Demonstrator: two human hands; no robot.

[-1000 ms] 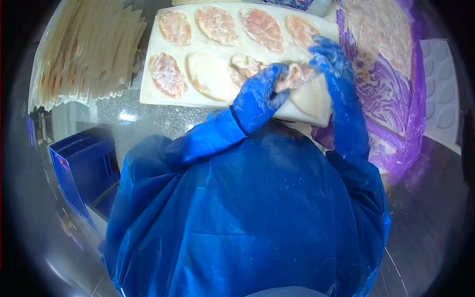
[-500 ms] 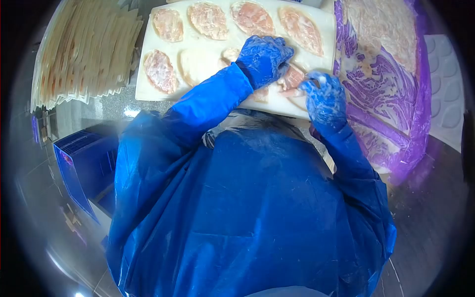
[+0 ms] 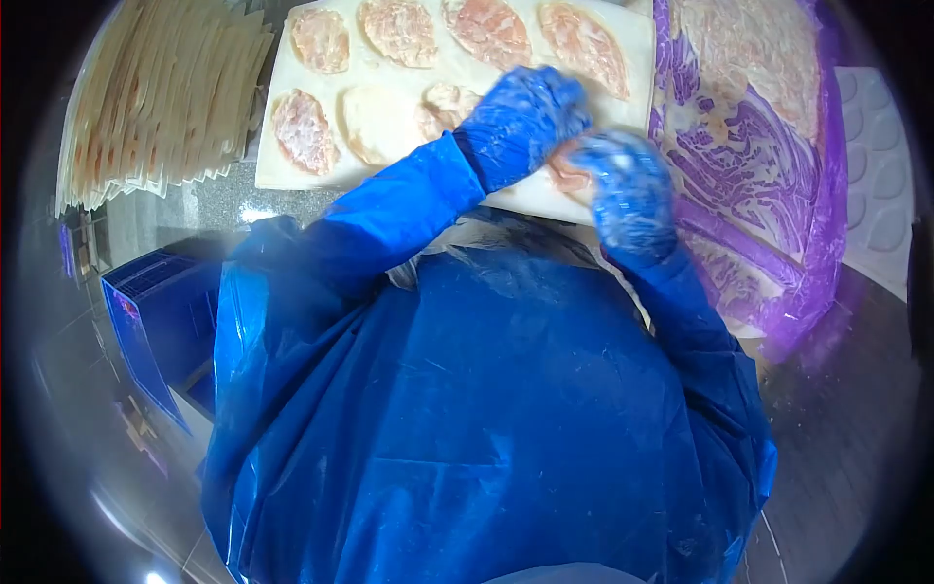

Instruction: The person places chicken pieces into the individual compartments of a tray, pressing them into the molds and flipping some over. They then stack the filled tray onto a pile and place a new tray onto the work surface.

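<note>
A white tray [image 3: 263, 146] with oval hollows lies at the top middle, several hollows holding flat pale pink meat pieces [image 3: 397, 32]. One hollow [image 3: 370, 125] in its lower row holds no meat piece. My left hand [image 3: 525, 122], in a blue glove, is closed over the lower right of the tray, its fingertips hidden. Close to its right, my right hand [image 3: 628, 190] is blurred by motion, its fingers curled at a pink meat piece [image 3: 569, 175] between the hands. A smaller meat lump [image 3: 446, 109] sits left of my left hand.
Right of the tray lies purple film [image 3: 827, 195] bearing a mass of pale meat [image 3: 749, 58]. Beyond it is another white moulded tray [image 3: 876, 165]. A stack of thin whitish sheets [image 3: 156, 107] stands at upper left, with a blue crate [image 3: 161, 321] below.
The tray has shifted slightly left and up in view. My right hand has moved left towards my left hand, over the meat piece.
</note>
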